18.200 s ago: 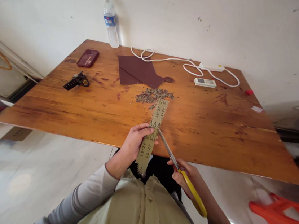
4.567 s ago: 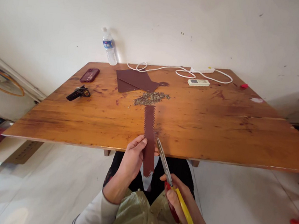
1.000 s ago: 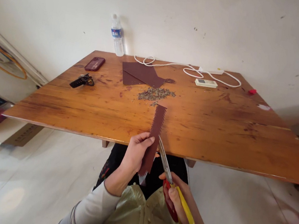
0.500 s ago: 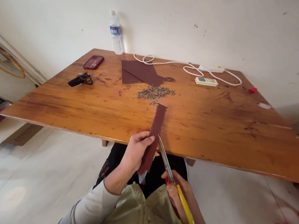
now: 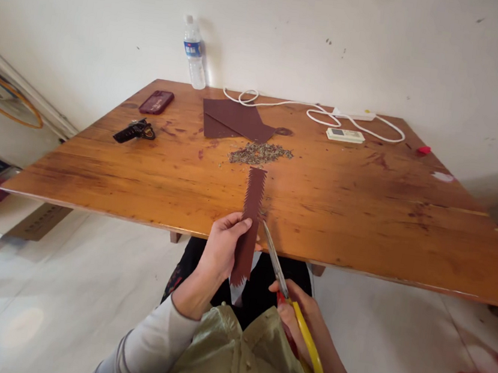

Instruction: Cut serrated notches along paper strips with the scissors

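Strip (image 5: pixel 254 194) swung left, L hand (image 5: pixel 219 248) pinching it, R hand (image 5: pixel 310 309) w/ scissors (image 5: pixel 277 261)

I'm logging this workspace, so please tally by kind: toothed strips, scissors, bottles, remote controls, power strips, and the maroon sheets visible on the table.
Toothed strip: 1
Scissors: 1
Bottle: 1
Remote control: 1
Power strip: 1
Maroon sheets: 2 visible
Total: 7
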The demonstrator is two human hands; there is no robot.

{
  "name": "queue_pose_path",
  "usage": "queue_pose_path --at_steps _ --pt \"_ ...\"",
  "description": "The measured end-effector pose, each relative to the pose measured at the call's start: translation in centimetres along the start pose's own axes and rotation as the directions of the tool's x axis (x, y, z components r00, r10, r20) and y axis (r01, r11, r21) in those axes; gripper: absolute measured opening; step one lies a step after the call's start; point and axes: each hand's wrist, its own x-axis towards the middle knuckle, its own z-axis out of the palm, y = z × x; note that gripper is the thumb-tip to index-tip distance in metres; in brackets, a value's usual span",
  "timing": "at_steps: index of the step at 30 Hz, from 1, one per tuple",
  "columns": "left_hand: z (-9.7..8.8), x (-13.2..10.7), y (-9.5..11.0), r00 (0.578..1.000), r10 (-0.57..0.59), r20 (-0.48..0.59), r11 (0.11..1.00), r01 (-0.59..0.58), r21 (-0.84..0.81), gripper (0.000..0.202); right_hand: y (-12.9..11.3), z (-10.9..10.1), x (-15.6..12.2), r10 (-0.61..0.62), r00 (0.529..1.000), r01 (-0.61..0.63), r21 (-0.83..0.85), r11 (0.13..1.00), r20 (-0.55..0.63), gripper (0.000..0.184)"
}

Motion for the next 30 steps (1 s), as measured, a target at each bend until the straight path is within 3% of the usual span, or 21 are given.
queue_pose_path --at_steps 4,9,14,18,30 --pt "0.2 0.0 0.4 0.999 -0.048 0.022 0.998 0.047 0.038 0.029 -0.1 -0.7 0.2 -0.025 0.996 0.021 0.055 0.998 0.083 0.037" --pt "0.3 -0.1 0.5 0.999 -0.041 0.029 0.996 0.039 0.083 0.023 0.0 -1.3 0.5 0.101 0.990 -0.104 0.024 0.994 0.101 0.031" --pt "0.1 0.1 0.4 0.996 -0.066 0.063 0.992 0.059 0.109 0.022 0.7 -1.8 0.7 0.022 0.999 -0.019 -0.067 0.998 0.044 0.036" --pt "-0.1 0.3 0.3 0.994 -0.073 0.084 0.992 0.064 0.111 0.021 0.7 -2.1 0.7 0.029 0.999 -0.025 -0.111 0.994 0.036 0.038" --pt "0.2 1.2 0.4 0.992 -0.085 0.093 0.990 0.073 0.124 0.019 -0.2 -2.1 1.1 -0.034 0.997 0.041 -0.101 0.994 0.074 0.017"
